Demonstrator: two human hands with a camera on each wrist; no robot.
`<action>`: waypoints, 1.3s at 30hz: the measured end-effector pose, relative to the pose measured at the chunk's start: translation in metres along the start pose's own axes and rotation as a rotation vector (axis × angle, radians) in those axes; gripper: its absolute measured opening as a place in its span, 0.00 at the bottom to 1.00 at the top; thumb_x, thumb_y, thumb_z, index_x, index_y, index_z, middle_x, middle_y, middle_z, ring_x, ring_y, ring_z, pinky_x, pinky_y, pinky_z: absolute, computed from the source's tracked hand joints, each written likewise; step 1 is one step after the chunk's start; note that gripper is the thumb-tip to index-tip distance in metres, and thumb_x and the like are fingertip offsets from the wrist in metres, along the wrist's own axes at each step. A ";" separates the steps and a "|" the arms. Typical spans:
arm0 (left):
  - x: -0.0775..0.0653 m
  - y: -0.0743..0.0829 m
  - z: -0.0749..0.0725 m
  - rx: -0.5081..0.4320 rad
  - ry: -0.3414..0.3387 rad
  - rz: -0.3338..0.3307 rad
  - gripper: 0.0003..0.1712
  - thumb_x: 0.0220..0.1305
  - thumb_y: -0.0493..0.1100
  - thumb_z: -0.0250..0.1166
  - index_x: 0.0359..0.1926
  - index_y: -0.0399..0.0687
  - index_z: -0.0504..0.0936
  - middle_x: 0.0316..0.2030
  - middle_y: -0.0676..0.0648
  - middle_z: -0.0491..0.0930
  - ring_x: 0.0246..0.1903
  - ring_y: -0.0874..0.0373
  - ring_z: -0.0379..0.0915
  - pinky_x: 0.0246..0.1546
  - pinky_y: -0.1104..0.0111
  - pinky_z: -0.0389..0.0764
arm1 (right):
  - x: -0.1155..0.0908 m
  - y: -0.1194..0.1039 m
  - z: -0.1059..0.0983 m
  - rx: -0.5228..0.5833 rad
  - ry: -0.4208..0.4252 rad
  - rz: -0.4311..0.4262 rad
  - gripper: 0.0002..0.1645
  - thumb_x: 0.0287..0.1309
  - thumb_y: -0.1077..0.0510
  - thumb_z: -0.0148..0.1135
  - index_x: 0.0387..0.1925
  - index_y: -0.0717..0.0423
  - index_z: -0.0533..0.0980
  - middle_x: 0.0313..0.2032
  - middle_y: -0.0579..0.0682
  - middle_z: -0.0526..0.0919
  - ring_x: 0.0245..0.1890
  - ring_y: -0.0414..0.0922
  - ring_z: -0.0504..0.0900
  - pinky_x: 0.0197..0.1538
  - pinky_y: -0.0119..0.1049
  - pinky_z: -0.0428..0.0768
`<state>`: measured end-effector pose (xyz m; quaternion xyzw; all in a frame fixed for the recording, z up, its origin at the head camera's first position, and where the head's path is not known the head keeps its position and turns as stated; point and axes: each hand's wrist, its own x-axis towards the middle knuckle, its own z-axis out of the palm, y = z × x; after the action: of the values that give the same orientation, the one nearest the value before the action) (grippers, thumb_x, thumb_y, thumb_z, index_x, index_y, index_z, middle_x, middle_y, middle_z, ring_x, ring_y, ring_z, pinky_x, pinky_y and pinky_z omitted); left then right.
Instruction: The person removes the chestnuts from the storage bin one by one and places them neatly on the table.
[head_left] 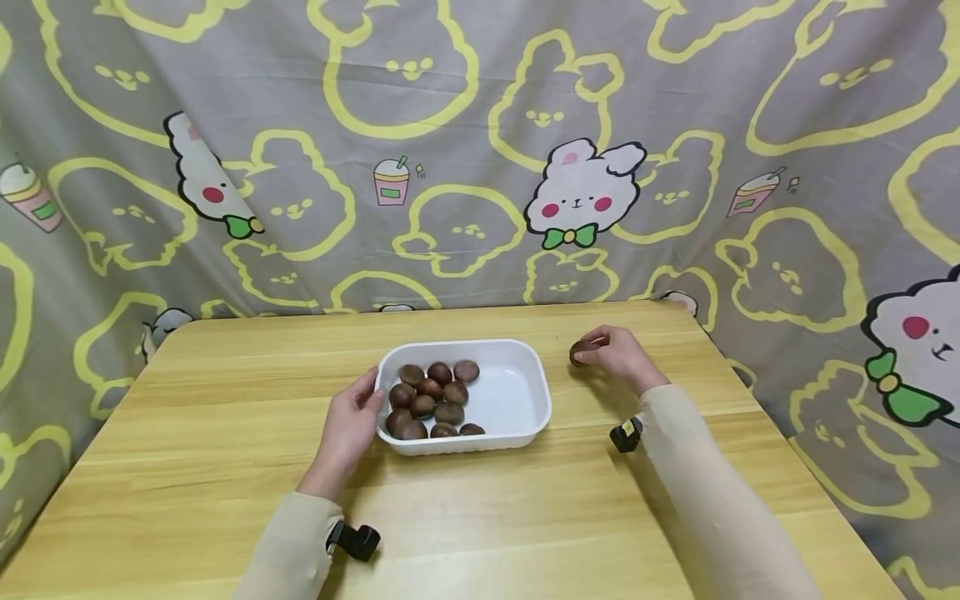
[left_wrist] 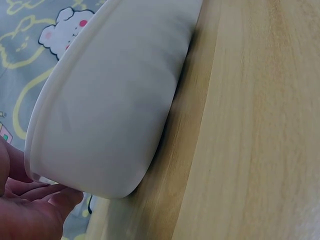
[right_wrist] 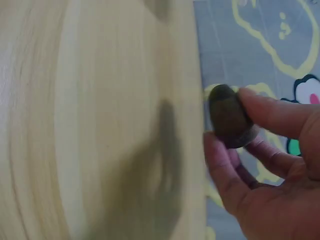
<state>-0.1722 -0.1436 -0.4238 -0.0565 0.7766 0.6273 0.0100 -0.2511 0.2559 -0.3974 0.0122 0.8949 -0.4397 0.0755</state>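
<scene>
A white rectangular dish (head_left: 517, 400) sits mid-table in the head view, with several brown chestnuts (head_left: 431, 388) gathered in its left part. My left hand (head_left: 351, 421) grips the dish's left end. The left wrist view shows the thumb and fingers of that hand (left_wrist: 35, 205) at the corner of the dish's rim (left_wrist: 37, 135). Right of the dish, my right hand (head_left: 618, 357) pinches one chestnut (head_left: 579, 351) between thumb and fingers. In the right wrist view that chestnut (right_wrist: 229, 116) is held at the fingertips, above the wooden surface.
The dish stands on a light wooden table (head_left: 180, 467). Behind and beside the table hangs a grey patterned cloth (head_left: 465, 150). Small black wrist cameras sit at the left cuff (head_left: 355, 541) and right cuff (head_left: 626, 434).
</scene>
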 end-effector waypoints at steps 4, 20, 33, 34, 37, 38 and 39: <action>0.001 0.000 0.000 0.011 -0.008 0.006 0.27 0.75 0.34 0.48 0.73 0.35 0.59 0.70 0.38 0.61 0.68 0.48 0.57 0.65 0.58 0.63 | 0.007 0.007 0.006 -0.005 -0.018 0.043 0.26 0.60 0.58 0.67 0.55 0.70 0.72 0.50 0.67 0.77 0.50 0.56 0.76 0.55 0.45 0.74; 0.000 -0.002 0.002 0.020 -0.018 0.026 0.28 0.75 0.34 0.48 0.73 0.35 0.58 0.70 0.38 0.60 0.68 0.48 0.56 0.66 0.58 0.62 | 0.014 0.008 0.018 -0.084 -0.014 0.082 0.22 0.58 0.60 0.68 0.50 0.69 0.75 0.47 0.65 0.78 0.46 0.55 0.77 0.46 0.40 0.78; 0.002 -0.003 0.001 0.030 -0.018 0.032 0.28 0.75 0.34 0.48 0.73 0.35 0.59 0.70 0.39 0.60 0.68 0.48 0.56 0.66 0.58 0.62 | 0.013 0.007 0.014 -0.138 -0.013 0.072 0.27 0.62 0.58 0.65 0.57 0.70 0.71 0.54 0.69 0.74 0.51 0.60 0.74 0.53 0.49 0.76; 0.002 -0.003 0.001 0.032 -0.019 0.031 0.28 0.75 0.34 0.48 0.73 0.35 0.59 0.70 0.39 0.60 0.68 0.48 0.56 0.66 0.58 0.62 | 0.012 0.006 0.014 -0.151 -0.005 0.063 0.28 0.61 0.58 0.65 0.58 0.70 0.70 0.55 0.69 0.73 0.54 0.62 0.72 0.56 0.51 0.74; 0.002 -0.003 0.000 0.033 -0.019 0.030 0.28 0.75 0.33 0.49 0.73 0.35 0.59 0.70 0.38 0.61 0.68 0.48 0.56 0.66 0.59 0.63 | 0.008 -0.003 0.014 -0.201 0.035 0.002 0.32 0.60 0.57 0.67 0.60 0.69 0.69 0.59 0.70 0.69 0.59 0.65 0.64 0.61 0.58 0.67; 0.002 -0.003 0.000 0.032 -0.019 0.029 0.28 0.75 0.33 0.49 0.73 0.35 0.59 0.70 0.38 0.61 0.68 0.48 0.57 0.66 0.59 0.63 | 0.007 -0.008 0.015 -0.209 0.049 -0.020 0.32 0.59 0.56 0.67 0.61 0.69 0.69 0.59 0.70 0.69 0.60 0.66 0.62 0.62 0.60 0.66; 0.002 -0.002 -0.001 0.031 -0.019 0.029 0.28 0.75 0.33 0.49 0.72 0.35 0.59 0.70 0.38 0.61 0.68 0.48 0.57 0.66 0.60 0.63 | 0.006 -0.012 0.015 -0.209 0.065 -0.042 0.32 0.59 0.56 0.67 0.61 0.68 0.70 0.59 0.69 0.69 0.61 0.65 0.61 0.62 0.60 0.64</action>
<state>-0.1734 -0.1450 -0.4261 -0.0390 0.7870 0.6156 0.0089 -0.2560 0.2361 -0.3977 -0.0002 0.9379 -0.3447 0.0380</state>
